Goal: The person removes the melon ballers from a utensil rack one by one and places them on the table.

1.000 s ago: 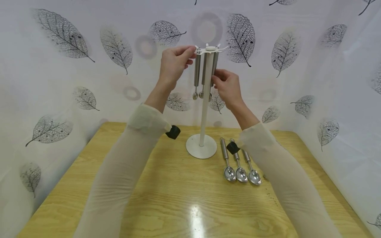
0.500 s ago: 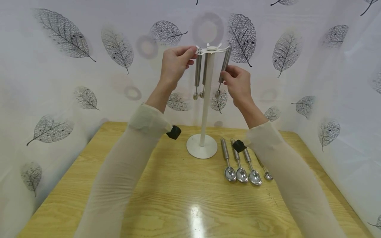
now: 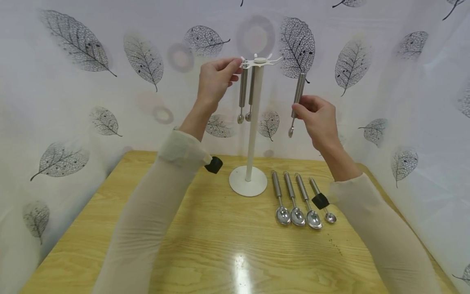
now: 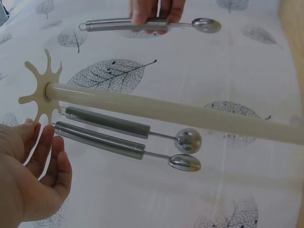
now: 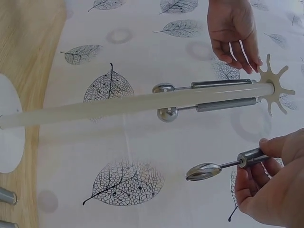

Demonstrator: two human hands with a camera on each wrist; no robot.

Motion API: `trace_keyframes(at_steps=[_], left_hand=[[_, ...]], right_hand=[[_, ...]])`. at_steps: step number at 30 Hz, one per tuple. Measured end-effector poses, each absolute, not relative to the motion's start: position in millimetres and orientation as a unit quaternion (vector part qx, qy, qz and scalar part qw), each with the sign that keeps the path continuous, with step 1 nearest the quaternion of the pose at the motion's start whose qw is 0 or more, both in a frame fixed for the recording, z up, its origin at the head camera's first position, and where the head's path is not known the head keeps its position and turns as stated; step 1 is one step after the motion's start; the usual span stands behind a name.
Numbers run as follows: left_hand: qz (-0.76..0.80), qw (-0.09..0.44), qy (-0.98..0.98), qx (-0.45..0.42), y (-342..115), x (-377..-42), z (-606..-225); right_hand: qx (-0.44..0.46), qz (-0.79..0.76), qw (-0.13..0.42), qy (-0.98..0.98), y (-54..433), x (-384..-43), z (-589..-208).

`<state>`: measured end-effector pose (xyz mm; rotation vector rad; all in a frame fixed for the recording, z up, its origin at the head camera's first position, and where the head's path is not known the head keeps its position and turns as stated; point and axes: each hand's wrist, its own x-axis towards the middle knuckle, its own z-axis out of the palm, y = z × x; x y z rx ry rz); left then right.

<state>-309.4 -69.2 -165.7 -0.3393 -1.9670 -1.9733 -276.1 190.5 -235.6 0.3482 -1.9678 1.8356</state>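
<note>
Right hand [image 3: 318, 118] pinches freed spoon [image 3: 296, 100]; left hand [image 3: 214, 79], fingers relaxed, steadies rack top [image 3: 259, 61] — best carry spoon level, clear of hanging ones

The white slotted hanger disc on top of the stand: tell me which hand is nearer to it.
Left. The left hand touches the white slotted hanger disc at its edge; the right hand is lower and off to its right, holding a steel spoon.

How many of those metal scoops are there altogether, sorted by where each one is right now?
Scoops hanging on the white stand: 2
Scoops lying on the wooden table: 4
Scoops in the right hand: 1
Total: 7
</note>
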Motion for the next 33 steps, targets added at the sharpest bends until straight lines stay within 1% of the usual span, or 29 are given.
trace_keyframes(at_steps=[4, 14, 21, 33], left_hand=[[-0.694, 0.169, -0.689, -0.12, -69, -310, -166], [-0.701, 0.168, -0.682, -0.124, -68, -310, -166], [-0.7, 0.167, -0.684, -0.12, -69, -309, -168], [-0.708, 0.165, -0.677, -0.117, -67, -310, -168]], right_hand=[[0.123, 0.663, 0.203, -0.71, 208, -264, -243], [0.083, 0.607, 0.187, -0.768, 256, -235, -269], [0.057, 0.525, 0.178, -0.83, 284, -222, -289], [0.005, 0.509, 0.147, -0.848, 315, -207, -321]])
